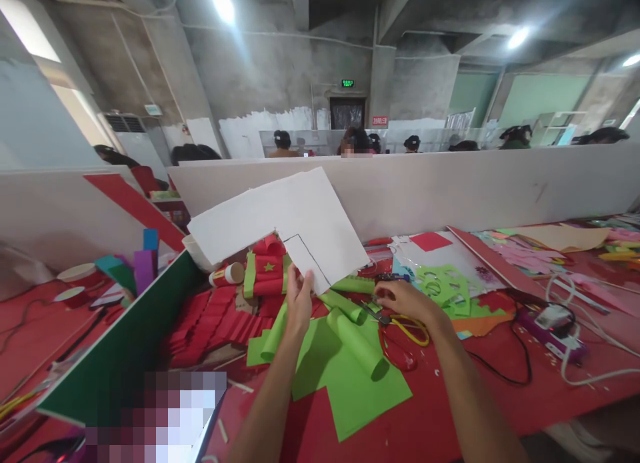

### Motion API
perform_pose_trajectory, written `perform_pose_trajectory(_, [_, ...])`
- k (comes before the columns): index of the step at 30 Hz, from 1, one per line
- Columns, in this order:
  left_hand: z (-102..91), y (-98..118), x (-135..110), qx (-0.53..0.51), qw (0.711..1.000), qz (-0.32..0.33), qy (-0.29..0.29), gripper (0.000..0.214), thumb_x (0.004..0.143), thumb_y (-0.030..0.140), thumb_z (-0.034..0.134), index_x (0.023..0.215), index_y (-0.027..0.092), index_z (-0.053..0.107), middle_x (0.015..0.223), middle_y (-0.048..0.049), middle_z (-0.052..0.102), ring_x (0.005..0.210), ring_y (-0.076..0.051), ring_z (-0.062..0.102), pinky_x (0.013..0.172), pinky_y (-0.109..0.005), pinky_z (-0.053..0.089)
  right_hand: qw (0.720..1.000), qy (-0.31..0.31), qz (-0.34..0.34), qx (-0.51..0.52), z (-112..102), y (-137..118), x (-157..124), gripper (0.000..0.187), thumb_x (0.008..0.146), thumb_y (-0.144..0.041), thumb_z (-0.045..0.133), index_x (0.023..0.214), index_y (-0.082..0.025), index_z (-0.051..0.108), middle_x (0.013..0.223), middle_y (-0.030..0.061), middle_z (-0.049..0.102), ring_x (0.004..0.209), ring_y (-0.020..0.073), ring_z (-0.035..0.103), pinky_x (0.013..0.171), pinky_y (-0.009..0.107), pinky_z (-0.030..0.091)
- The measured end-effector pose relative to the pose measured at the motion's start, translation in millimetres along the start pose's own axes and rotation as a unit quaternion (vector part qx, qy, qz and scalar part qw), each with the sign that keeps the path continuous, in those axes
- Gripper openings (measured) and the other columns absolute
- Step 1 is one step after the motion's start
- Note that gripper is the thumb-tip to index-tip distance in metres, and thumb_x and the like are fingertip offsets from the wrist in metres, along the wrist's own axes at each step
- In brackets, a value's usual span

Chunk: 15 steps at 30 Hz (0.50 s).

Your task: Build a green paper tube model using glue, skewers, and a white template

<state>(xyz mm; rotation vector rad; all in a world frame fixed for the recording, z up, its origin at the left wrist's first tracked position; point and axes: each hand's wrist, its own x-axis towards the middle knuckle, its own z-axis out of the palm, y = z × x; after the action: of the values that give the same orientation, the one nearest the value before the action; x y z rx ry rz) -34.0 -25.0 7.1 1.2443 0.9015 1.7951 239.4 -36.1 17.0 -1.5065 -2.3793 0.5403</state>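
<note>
My left hand point(299, 301) pinches the lower corner of a large white L-shaped sheet of paper point(280, 219) with a black line drawn on it, and holds it up over the table. My right hand point(404, 297) rests on the table with its fingers closed on scissors point(395, 319) that have yellow handles. Under both hands lie green paper rolls point(353, 339) on a flat green sheet point(350, 389). Behind the white paper stands a red and green paper piece with a yellow star point(267, 271).
The red table point(450, 409) holds folded red paper point(210, 323), green cut-out scraps point(445, 286), a paper cup point(229, 275), cables and a power strip point(550, 329). A green board point(120, 336) stands to the left. A white partition point(450, 183) runs behind; several people sit beyond it.
</note>
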Motion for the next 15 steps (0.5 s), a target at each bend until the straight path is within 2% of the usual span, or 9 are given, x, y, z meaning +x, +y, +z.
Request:
perform_pose_trajectory(2, [0.5, 1, 0, -0.026, 0.999, -0.037, 0.000, 0.046, 0.085, 0.045, 0.064, 0.123, 0.027, 0.048, 0.114, -0.0080, 0.065, 0.086, -0.020, 0.067, 0.065, -0.031, 0.059, 0.995, -0.085, 0.040, -0.029, 0, -3, -8, 0.034, 0.081, -0.035, 0.064, 0.113, -0.025, 0.062, 0.083, 0.0029, 0.069, 0.074, 0.0208, 0.064, 0.064, 0.027, 0.041])
perform_pose_trajectory(4, [1.1, 2, 0, -0.041, 0.998, -0.055, 0.003, 0.046, 0.084, 0.045, 0.065, 0.123, 0.028, 0.047, 0.115, -0.0081, 0.065, 0.086, -0.020, 0.067, 0.065, -0.032, 0.060, 0.986, -0.118, 0.085, -0.076, 4, -6, -15, 0.043, 0.071, -0.034, 0.073, 0.112, -0.026, 0.063, 0.094, 0.0043, 0.071, 0.084, 0.0248, 0.066, 0.067, 0.028, 0.040])
perform_pose_trajectory(7, [2.6, 0, -1, -0.046, 0.997, -0.059, 0.014, 0.044, 0.084, 0.046, 0.065, 0.120, 0.027, 0.048, 0.112, -0.0078, 0.066, 0.086, -0.021, 0.068, 0.066, -0.034, 0.060, 0.972, -0.124, 0.142, -0.138, 13, -17, -20, 0.052, 0.062, -0.034, 0.079, 0.111, -0.026, 0.063, 0.107, 0.0079, 0.071, 0.098, 0.0308, 0.066, 0.074, 0.032, 0.042])
perform_pose_trajectory(11, [4.3, -3, -1, -0.053, 0.997, -0.058, 0.021, 0.044, 0.082, 0.047, 0.066, 0.116, 0.024, 0.048, 0.111, -0.0087, 0.066, 0.085, -0.021, 0.068, 0.063, -0.033, 0.060, 0.955, -0.132, 0.164, -0.209, 19, -36, -17, 0.062, 0.058, -0.033, 0.082, 0.116, -0.023, 0.061, 0.111, 0.0136, 0.070, 0.104, 0.0359, 0.065, 0.079, 0.037, 0.044])
perform_pose_trajectory(15, [4.6, 0, 0, -0.060, 0.996, -0.061, 0.009, 0.044, 0.083, 0.047, 0.066, 0.116, 0.024, 0.048, 0.113, -0.0090, 0.066, 0.087, -0.022, 0.069, 0.065, -0.033, 0.061, 0.950, -0.139, 0.183, -0.211, 17, -45, -16, 0.053, 0.060, -0.031, 0.079, 0.110, -0.022, 0.064, 0.110, 0.0142, 0.071, 0.104, 0.0360, 0.066, 0.078, 0.037, 0.045])
